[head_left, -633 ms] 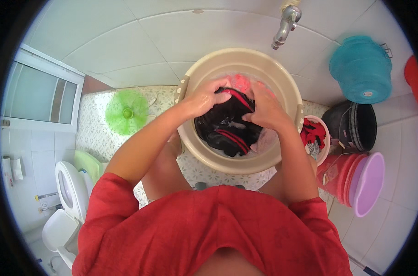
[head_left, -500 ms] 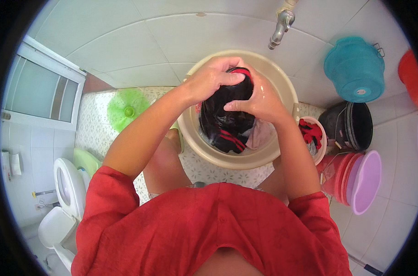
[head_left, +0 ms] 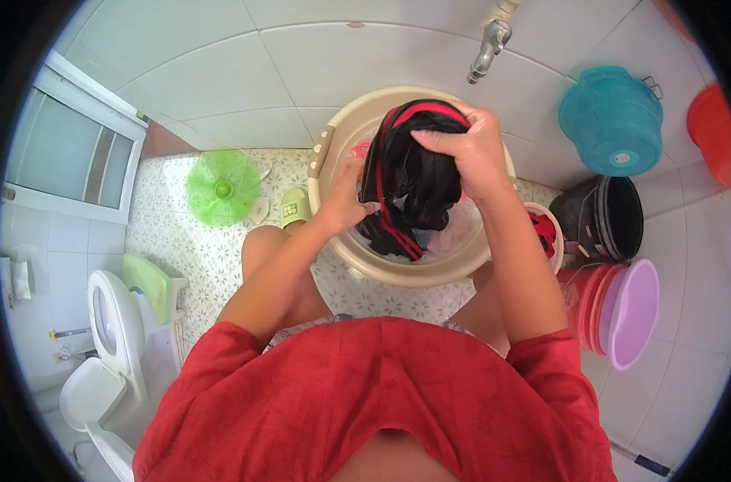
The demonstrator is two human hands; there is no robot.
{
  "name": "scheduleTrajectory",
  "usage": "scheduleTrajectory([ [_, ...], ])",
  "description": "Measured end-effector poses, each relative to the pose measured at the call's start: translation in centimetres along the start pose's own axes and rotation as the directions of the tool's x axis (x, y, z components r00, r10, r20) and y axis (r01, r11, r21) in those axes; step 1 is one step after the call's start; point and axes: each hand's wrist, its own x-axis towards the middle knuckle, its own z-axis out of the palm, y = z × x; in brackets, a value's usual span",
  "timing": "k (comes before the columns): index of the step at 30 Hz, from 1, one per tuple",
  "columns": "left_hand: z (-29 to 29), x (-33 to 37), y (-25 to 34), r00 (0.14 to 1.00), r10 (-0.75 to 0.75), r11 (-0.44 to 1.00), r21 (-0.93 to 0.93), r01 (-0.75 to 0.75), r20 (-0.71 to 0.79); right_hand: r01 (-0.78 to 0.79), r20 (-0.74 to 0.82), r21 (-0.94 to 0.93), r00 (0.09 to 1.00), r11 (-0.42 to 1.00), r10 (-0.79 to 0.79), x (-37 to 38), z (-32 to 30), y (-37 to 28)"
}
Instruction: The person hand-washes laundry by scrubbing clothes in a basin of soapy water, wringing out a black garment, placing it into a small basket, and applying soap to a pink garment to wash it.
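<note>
A wet black garment with red stripes (head_left: 417, 173) is lifted partly out of a large beige basin (head_left: 381, 273). My right hand (head_left: 474, 153) grips its upper right part, thumb on the near side and fingers behind the cloth. At the left edge of the garment, my left hand (head_left: 348, 197) is closed on the striped cloth, its fingers partly hidden behind it. Below, the garment's lower end hangs into the basin, where soapy water and a pale pink cloth (head_left: 455, 233) show. A bit of red cloth (head_left: 360, 150) lies at the basin's left inside.
A metal tap (head_left: 486, 55) juts from the wall above the basin. To the right are a small tub with red clothes (head_left: 542, 237), a black bucket (head_left: 622, 217), stacked red and purple basins (head_left: 634, 313) and a hanging teal bucket (head_left: 614, 120). Leftward stand a green stool (head_left: 152, 285) and a toilet (head_left: 112, 317).
My left hand has moved down from the garment's top to its left edge. The garment is now spread wider and higher, with its long red stripe showing. My right hand has shifted slightly right.
</note>
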Motion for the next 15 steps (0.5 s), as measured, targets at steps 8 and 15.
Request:
scheduleTrajectory([
  [8, 0.4, 5.6, 7.5, 0.905, -0.405, 0.777, -0.473, 0.416, 0.13, 0.159, -0.113, 0.191, 0.984, 0.969, -0.139, -1.4, -2.4, -1.5],
  [15, -0.4, 6.6, 13.9, 0.87, -0.32, 0.517, -0.7, 0.493, 0.376, -0.105, -0.061, -0.076, 0.993, 0.992, 0.101, -3.1, -8.0, 2.9],
])
